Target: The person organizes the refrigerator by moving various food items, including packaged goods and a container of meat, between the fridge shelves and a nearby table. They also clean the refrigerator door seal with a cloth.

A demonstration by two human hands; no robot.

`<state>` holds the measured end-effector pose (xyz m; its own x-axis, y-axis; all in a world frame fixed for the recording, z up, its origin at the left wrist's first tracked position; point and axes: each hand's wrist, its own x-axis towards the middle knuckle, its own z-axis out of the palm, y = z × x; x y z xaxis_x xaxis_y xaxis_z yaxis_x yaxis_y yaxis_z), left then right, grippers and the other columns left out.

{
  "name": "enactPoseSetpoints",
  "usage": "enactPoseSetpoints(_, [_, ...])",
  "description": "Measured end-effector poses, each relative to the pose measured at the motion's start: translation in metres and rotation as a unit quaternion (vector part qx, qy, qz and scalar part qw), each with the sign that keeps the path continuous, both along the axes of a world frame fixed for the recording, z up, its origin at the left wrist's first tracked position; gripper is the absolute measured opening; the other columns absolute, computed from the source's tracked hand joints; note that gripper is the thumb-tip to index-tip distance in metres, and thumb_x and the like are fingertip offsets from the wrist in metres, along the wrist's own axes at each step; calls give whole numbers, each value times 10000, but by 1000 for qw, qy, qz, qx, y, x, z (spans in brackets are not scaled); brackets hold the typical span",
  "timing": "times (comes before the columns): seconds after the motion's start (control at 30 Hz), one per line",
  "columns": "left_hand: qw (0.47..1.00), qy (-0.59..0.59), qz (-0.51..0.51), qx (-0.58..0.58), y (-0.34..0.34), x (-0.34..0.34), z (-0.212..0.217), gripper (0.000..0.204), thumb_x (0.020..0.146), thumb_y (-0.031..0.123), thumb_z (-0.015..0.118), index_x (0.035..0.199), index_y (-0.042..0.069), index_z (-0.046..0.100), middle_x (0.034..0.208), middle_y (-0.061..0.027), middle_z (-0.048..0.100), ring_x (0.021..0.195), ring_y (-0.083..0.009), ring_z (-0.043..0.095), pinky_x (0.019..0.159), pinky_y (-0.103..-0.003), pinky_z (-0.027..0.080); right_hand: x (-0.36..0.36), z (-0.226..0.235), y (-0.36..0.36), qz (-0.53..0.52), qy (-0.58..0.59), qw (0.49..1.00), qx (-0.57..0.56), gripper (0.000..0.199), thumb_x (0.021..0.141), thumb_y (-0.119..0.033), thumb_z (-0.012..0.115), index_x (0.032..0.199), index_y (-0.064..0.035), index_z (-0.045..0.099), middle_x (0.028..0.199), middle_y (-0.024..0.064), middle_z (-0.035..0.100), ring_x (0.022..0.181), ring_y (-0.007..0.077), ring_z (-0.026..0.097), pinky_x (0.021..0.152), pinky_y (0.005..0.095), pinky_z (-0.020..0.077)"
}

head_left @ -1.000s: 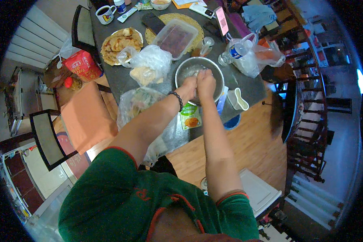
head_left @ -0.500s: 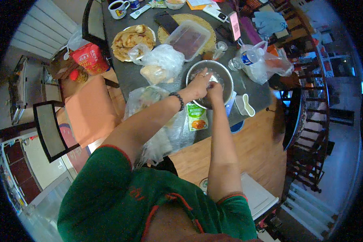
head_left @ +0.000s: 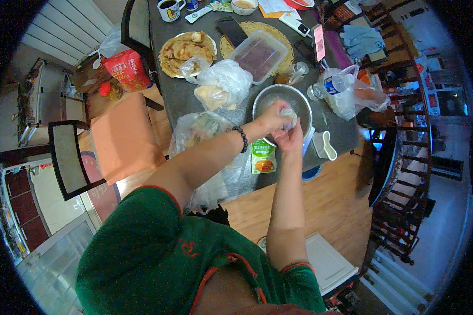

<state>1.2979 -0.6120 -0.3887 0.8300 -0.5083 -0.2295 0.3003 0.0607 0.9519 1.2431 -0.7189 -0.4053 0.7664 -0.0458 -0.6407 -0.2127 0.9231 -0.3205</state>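
A round metal bowl (head_left: 264,100) stands near the table's right front edge. Above its near part, both hands are closed round a small whitish, shiny lump (head_left: 288,117); whether it is food or crumpled clear plastic I cannot tell. My left hand (head_left: 271,118), with dark beads at the wrist, grips the lump from the left. From below and the right, my right hand (head_left: 290,137) cups it. A green and white packet (head_left: 263,157) with an orange picture lies just in front of the bowl. Right of the bowl stands a white, wavy-edged container (head_left: 325,146).
Left of the bowl lie a clear bag with pale food (head_left: 215,94) and a spread plastic bag (head_left: 194,126). Behind are a plate of flatbreads (head_left: 181,55), a lidded plastic box (head_left: 260,55), a glass (head_left: 299,71), a bottle (head_left: 336,84) and a propped phone (head_left: 319,42).
Both hands have come up from inside the bowl, now with the whitish lump showing between them. The whole view has shifted slightly, so the table sits further right.
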Motion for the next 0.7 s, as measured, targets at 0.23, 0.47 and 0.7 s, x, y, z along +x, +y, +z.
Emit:
enactPoseSetpoints(0.23, [897,-320,-87,293,-6,24,0,344,887,354,473,983,63,627,1033,-190,608,988,-383,554,833,-459,439,4,45,9,96,-73,991,-49,634,870,-597,411,1232,-79,462,1184,144,546,1042,309,562,830,462,507])
enactPoseSetpoints(0.47, [918,346,-119,-155,-2,50,-41,367,853,402,572,905,44,629,771,-62,644,563,-189,597,514,-290,503,14,19,-4,178,-60,982,0,270,886,-271,590,1050,-70,515,783,88,588,581,162,547,417,238,389])
enactPoseSetpoints(0.7, [914,326,-113,-213,-3,41,-5,211,834,109,595,1016,5,574,845,-106,612,738,-199,604,603,-316,514,12,17,2,196,34,980,-8,244,904,-313,541,828,-84,506,557,-23,393,417,97,342,380,213,282])
